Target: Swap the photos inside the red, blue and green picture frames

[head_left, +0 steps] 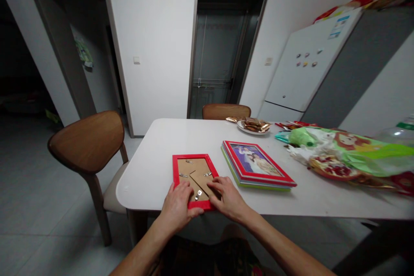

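A red picture frame [194,166] lies face down on the white table [152,181], its brown cardboard back [194,172] showing metal clips and a hinged stand. My left hand [176,205] grips the frame's lower left corner. My right hand [228,198] lies across the lower right part, with its fingers on the cardboard back and stand. To the right of the frame is a stack of coloured frames [257,166], the top one red and showing a photo of two people.
A plate of gold-wrapped sweets [254,126] stands at the table's far side. Green plastic bags [355,151] and a bottle [399,133] crowd the right end. Wooden chairs [87,142] stand at the left and far sides. A refrigerator [307,64] stands behind.
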Demonstrator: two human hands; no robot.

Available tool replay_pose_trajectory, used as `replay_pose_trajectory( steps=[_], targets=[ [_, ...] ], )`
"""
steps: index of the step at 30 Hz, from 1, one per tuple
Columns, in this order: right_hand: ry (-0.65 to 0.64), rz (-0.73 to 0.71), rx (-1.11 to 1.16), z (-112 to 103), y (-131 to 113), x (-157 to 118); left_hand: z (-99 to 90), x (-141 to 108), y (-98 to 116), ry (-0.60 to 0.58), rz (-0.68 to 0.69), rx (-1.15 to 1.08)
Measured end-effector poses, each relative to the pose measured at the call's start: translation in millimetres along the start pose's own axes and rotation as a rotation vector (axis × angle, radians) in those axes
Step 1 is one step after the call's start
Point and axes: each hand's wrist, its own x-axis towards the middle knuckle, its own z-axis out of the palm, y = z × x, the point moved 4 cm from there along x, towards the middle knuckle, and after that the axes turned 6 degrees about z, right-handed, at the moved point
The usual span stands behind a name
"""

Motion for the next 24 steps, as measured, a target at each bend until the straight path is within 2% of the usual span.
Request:
replay_pose_trajectory(
  steps=[9, 14, 24],
  targets=[
    [-0.042, 0.110, -0.206, 6, 13, 39, -1.5, -5, -2, -0.029, -0.011, -0.054],
    [-0.049, 0.079, -0.172, 11, 16, 49, -3.4, -6, -1, -0.013, -0.004, -0.064],
    [-0.064, 0.125, -0.155, 13, 19, 62, -7.6, -8, -4, 0.027, 0.032, -0.069]
  ],
)
